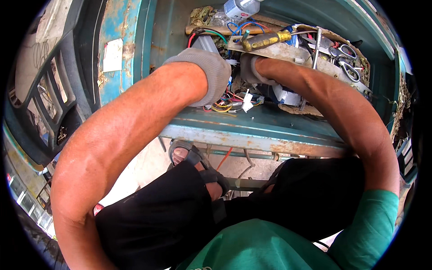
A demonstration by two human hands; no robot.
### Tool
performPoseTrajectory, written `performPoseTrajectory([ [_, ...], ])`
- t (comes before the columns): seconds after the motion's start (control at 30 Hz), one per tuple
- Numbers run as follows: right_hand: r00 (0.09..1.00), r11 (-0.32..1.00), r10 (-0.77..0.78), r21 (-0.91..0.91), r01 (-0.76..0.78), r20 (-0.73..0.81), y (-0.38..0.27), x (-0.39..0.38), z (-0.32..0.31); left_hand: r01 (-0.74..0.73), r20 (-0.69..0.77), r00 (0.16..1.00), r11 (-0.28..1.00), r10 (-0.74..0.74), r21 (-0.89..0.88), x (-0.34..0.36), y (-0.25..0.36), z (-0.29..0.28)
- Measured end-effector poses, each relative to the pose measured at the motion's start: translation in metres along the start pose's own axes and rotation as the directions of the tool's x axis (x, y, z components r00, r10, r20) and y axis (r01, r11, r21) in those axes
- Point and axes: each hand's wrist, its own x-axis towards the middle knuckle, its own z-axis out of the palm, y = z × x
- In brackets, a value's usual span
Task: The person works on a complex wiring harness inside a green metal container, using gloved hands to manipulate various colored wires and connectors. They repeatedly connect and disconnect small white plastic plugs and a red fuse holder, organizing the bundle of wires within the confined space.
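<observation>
Both hands reach down into a teal metal drawer (198, 118) full of mixed parts, wearing grey knit gloves. My left hand (215, 74) is bent downward beside a silver ribbed metal block (204, 44), above loose coloured wires (221, 108) and a white plastic connector (247, 101). Its fingers are hidden behind the glove's cuff and back. My right hand (252, 71) goes in under a flat pale plate (274, 51), on which a screwdriver (266, 41) with a worn yellow and black handle lies. The right fingers are also out of sight, so whatever either hand holds is hidden.
Scissors (348, 69) and a long metal rod (317, 48) lie on the drawer's right side. At the back are a clear plastic bottle (240, 9) and a wooden stick (225, 29). A black slotted plastic frame (58, 99) stands to the left. My legs are below the drawer's rusty front edge.
</observation>
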Motion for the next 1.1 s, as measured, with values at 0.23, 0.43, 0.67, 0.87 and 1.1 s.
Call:
performPoseTrajectory([
  [0.23,0.996,0.987,0.074,-0.137,-0.080,-0.048,0.000,0.028,0.018,0.017,0.022,1.000,1.000,-0.018,0.009,-0.005,0.001,0.000],
  [0.43,0.972,0.973,0.168,0.186,-0.136,-0.167,-0.005,0.004,0.039,-0.081,-0.001,0.997,0.997,0.081,0.017,0.022,0.002,-0.001],
  [0.67,0.777,0.791,0.297,0.599,0.126,-0.555,-0.024,-0.023,0.026,0.018,0.053,0.998,1.000,-0.019,0.023,0.004,0.001,-0.001],
  [0.87,0.773,-0.557,0.629,0.738,0.380,0.078,-0.076,-0.056,-0.002,-0.006,0.090,0.996,0.999,0.003,0.033,0.005,-0.002,0.002],
  [1.1,0.691,-0.438,0.723,0.786,0.436,0.020,-0.090,-0.035,0.004,0.010,0.132,0.991,0.999,-0.015,0.035,-0.003,0.005,-0.007],
])
